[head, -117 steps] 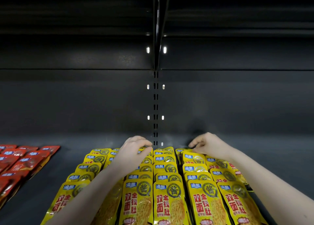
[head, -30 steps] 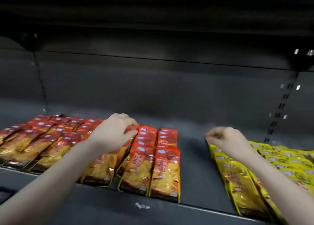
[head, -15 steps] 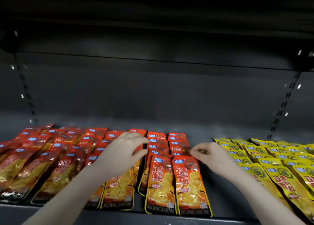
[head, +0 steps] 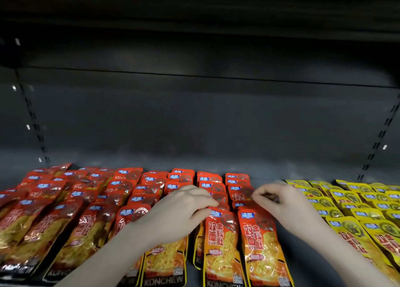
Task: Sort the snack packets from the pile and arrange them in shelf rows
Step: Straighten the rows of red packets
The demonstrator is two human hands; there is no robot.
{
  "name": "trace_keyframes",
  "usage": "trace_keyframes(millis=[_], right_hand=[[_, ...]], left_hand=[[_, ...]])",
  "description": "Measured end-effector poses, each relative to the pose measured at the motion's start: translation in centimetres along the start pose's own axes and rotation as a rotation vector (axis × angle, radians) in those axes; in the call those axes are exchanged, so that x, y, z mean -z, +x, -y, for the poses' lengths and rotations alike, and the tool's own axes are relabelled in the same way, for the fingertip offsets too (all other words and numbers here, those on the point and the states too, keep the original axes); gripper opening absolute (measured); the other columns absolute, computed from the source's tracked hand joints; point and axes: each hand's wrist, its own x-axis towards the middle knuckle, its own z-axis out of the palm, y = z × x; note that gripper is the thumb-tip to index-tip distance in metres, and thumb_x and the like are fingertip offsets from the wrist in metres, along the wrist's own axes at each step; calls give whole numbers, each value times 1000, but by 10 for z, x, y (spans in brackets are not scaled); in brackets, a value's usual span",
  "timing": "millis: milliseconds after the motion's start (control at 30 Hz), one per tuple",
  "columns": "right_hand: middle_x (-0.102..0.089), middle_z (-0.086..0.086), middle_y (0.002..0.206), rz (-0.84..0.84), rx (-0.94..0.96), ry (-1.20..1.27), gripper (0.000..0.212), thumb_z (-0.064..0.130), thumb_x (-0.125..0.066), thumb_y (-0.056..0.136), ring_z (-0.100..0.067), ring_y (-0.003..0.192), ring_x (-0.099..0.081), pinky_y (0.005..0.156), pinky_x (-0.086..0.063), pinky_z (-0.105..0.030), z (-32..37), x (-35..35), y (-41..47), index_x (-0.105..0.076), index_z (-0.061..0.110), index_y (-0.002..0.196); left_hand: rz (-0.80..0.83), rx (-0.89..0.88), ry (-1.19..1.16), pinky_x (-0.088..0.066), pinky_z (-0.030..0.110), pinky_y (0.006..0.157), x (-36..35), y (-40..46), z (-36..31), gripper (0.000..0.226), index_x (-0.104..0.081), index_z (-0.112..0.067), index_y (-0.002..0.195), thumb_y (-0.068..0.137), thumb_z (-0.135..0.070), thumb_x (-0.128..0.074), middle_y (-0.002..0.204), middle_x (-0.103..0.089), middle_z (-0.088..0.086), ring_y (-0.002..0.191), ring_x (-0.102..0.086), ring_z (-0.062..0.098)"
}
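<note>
- A dark matte metal shelf [head: 216, 165] fills the view, its flat back panel [head: 205, 117] plain and dull, with slotted upright rails [head: 35, 126] at the left and right ends and another shelf board overhead.
- Glossy red-orange foil snack packets [head: 258, 243] lie in overlapping rows from the shelf's left end to near its middle, each a flat rectangular pouch with a blue logo patch, a crinkled reflective skin and a clear window showing pale yellow strips.
- Glossy yellow foil snack packets [head: 355, 228] of the same flat pouch shape fill the shelf's right end in similar shingled rows, apart from the red ones by a bare strip of shelf.
- The left hand [head: 179, 213] lies palm down on the red rows near the front edge, fingers gently bent and spread over the packet tops; whether they pinch one cannot be told.
- The right hand [head: 283, 202] sits over the rightmost red row, its fingers [head: 259, 194] curled in with thumb and forefinger pinching the top edge of a red packet.
- Both forearms are bare and come in from the front edge.
</note>
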Motion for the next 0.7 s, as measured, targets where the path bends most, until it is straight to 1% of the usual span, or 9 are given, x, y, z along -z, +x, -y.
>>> trace_keyframes(millis=[67,100,167,200,267,333,433,567,700], right_hand=[[-60,16,88,28,69,-39,10,30,-62,88,-1,91,-52,84,-39,-17,8,-2,2,-71,31,84],[-59,17,90,50,100,-63,11,31,-61,88,1,92,-49,84,-34,-10,12,-3,2,-72,31,88],[-57,19,94,100,142,-109,13,33,-59,89,5,93,-45,85,-27,-4,17,-7,3,-72,33,93],[-56,20,96,122,154,-128,14,36,-59,89,4,95,-44,87,-27,-4,19,-10,3,-71,35,95],[-54,20,103,166,164,-174,20,47,-57,87,1,102,-41,93,-30,-11,24,-14,4,-69,38,101],[-50,19,110,244,154,-220,39,60,-57,79,-2,109,-37,98,-29,-19,29,-16,4,-65,38,110],[-42,21,117,355,166,-256,65,73,-59,64,0,114,-29,99,-25,-22,37,-17,2,-58,37,119],[-37,21,122,367,196,-307,73,72,-66,61,-3,119,-27,99,-24,-22,42,-19,-3,-51,35,122],[-35,24,118,317,222,-286,70,72,-65,60,0,115,-27,96,-24,-21,45,-24,-6,-46,38,118]], left_hand=[[10,-15,15,-22,15,109,3,5,1,38,-47,-30,139,103,-25,-34,143,-44,-16,132,-32,1],[26,-22,35,-21,16,109,4,7,1,39,-45,-28,140,104,-23,-32,144,-44,-14,134,-32,2],[61,-18,67,-24,19,110,4,10,3,41,-43,-26,141,103,-18,-31,143,-46,-9,134,-33,6],[70,-6,71,-26,21,109,3,10,4,41,-44,-26,141,103,-17,-31,142,-48,-7,133,-34,7],[71,14,67,-30,24,108,2,8,8,41,-45,-25,140,103,-17,-31,139,-51,-5,131,-37,9],[70,24,69,-31,24,107,3,5,10,41,-45,-25,140,103,-18,-31,138,-52,-6,129,-37,9],[60,34,64,-29,25,108,5,3,11,40,-44,-26,141,103,-20,-31,139,-49,-7,131,-35,8],[40,47,42,-31,28,108,7,3,11,40,-46,-26,139,103,-19,-33,138,-50,-7,131,-37,9],[9,60,76,-33,32,107,6,1,9,39,-48,-26,138,102,-18,-35,138,-52,-7,128,-41,13]])
